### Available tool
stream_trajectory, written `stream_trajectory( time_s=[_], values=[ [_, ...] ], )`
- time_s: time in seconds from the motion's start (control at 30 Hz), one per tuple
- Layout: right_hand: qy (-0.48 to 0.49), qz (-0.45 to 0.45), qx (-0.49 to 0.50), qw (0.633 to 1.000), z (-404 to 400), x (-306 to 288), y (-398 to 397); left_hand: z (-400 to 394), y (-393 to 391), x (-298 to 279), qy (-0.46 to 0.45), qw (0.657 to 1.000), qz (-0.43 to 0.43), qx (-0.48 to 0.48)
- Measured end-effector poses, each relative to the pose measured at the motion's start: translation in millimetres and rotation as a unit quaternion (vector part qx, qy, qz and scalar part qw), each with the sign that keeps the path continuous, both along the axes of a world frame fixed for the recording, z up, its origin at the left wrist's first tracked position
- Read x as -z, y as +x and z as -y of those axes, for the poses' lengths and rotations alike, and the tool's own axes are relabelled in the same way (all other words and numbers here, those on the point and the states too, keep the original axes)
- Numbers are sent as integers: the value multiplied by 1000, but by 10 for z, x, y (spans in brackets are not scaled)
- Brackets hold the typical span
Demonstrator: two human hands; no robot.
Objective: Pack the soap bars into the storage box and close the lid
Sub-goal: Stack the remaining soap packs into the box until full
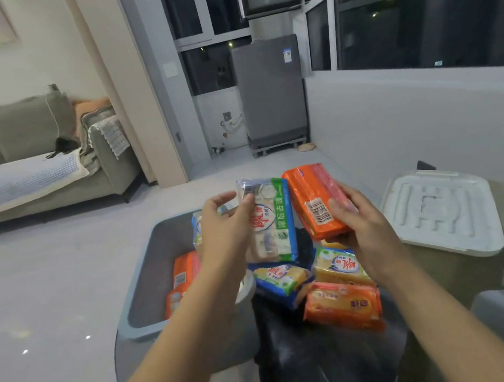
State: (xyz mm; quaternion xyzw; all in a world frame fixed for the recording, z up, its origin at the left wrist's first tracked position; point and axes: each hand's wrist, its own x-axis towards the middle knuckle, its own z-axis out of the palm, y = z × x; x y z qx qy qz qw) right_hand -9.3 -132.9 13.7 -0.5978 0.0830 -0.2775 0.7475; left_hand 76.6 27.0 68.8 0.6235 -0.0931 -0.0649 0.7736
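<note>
Three wrapped soap bars (pixel 340 284) lie on the dark tabletop (pixel 327 367) beside the grey box (pixel 148 281). Above, the left hand (pixel 226 225) grips a white soap pack (pixel 271 220); the right hand (pixel 361 225) clasps an orange pack (pixel 311 199). The white lid (pixel 441 213) rests at the right edge.

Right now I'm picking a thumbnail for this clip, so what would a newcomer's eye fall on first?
The two raised soap packs at centre: a white and green pack in the left hand and a bright orange pack in the right hand. Below them, the grey storage box stands open, and its white lid lies off to the right.
</note>
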Motion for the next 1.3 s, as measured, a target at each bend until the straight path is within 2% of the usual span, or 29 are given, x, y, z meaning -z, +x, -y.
stream_trajectory(
  time_s=[0.17,0.37,0.57,0.73,0.9,1.03,1.17,1.3],
  values=[
    [-5,7,-50,999,-271,-19,154,-417,116,-75,39,999,-3,-9],
    [-7,-19,-92,996,-545,51,327,-800,319,32,74,996,-51,-28],
    [-9,-28,-98,995,-704,108,474,-995,508,336,150,982,-115,8],
    [-24,-39,-99,994,-773,134,570,-933,630,457,247,942,-208,92],
    [-24,-57,-85,994,-809,174,662,-815,750,496,283,912,-263,134],
    [-30,-60,-83,994,-808,177,685,-784,799,549,327,891,-281,140],
    [-39,-58,-87,994,-834,158,662,-744,803,585,427,857,-253,134],
    [-37,-66,-77,994,-831,166,658,-763,787,559,463,843,-234,140]
  ],
)
